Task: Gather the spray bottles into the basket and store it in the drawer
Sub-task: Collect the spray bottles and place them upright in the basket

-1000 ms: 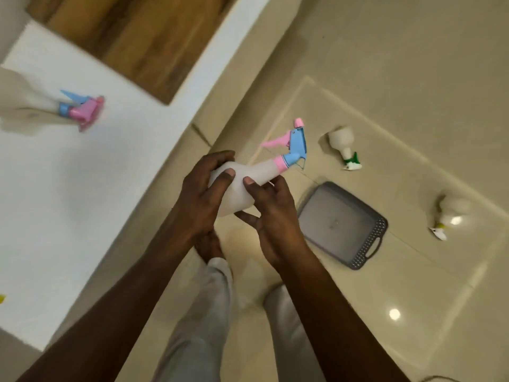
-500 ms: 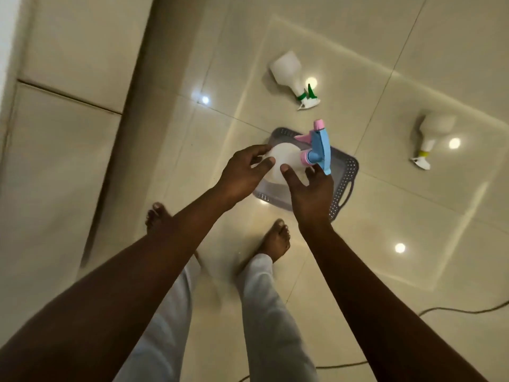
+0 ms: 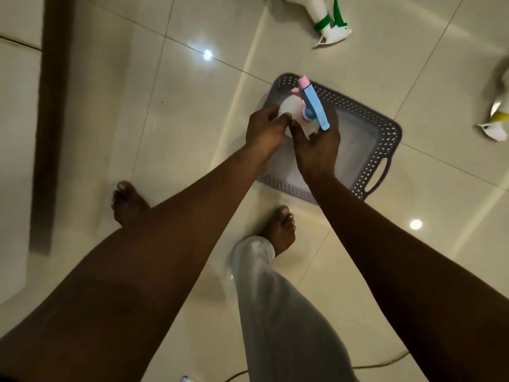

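Note:
A white spray bottle with a blue and pink trigger head (image 3: 309, 106) is held upright over the left end of the grey perforated basket (image 3: 369, 125) on the tiled floor. My left hand (image 3: 264, 130) grips its body from the left and my right hand (image 3: 316, 146) grips it from the right and below. The bottle's base is hidden behind my hands. A white bottle with a green trigger (image 3: 327, 23) lies on the floor beyond the basket. Another white bottle with a yellow collar (image 3: 495, 119) lies at the right edge.
My bare feet (image 3: 278, 227) stand just in front of the basket. A dark gap beside pale cabinet fronts (image 3: 46, 119) runs down the left. A thin cable (image 3: 385, 363) crosses the floor at the bottom.
My view has dropped from the counter to the floor. Both hands have carried the blue and pink bottle down and closer to the basket, turning it upright.

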The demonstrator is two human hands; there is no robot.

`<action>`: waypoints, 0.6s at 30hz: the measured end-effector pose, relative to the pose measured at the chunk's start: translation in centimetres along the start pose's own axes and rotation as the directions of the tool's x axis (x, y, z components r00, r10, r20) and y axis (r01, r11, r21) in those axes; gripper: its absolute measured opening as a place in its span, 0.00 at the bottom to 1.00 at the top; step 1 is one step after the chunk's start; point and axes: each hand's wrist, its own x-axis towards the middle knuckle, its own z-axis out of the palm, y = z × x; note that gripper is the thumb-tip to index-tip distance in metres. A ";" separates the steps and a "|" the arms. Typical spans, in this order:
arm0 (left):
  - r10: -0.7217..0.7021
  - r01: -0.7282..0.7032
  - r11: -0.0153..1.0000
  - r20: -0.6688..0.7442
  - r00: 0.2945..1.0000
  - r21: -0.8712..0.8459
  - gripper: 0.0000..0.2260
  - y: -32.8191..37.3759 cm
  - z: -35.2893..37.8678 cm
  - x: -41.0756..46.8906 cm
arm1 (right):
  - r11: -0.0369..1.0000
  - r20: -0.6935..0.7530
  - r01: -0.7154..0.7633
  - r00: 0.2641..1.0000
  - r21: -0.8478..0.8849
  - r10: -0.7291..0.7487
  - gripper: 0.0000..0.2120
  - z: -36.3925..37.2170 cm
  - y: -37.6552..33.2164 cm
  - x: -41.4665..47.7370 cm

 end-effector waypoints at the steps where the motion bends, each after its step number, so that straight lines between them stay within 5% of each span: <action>1: 0.002 -0.002 1.000 -0.007 1.000 -0.003 0.15 -0.2 0.4 0.4 | 1.000 -0.001 0.015 1.000 -0.017 -0.015 0.27 0.3 0.4 0.5; 9: 0.024 -0.024 1.000 -0.037 0.999 0.018 0.13 -1.0 1.6 2.8 | 0.990 0.033 0.138 0.990 -0.039 -0.136 0.20 1.6 3.2 2.9; 18: 0.034 -0.033 0.999 -0.027 0.999 0.031 0.14 -0.3 1.0 2.4 | 0.994 0.090 0.091 0.992 -0.054 -0.086 0.28 1.6 3.3 2.5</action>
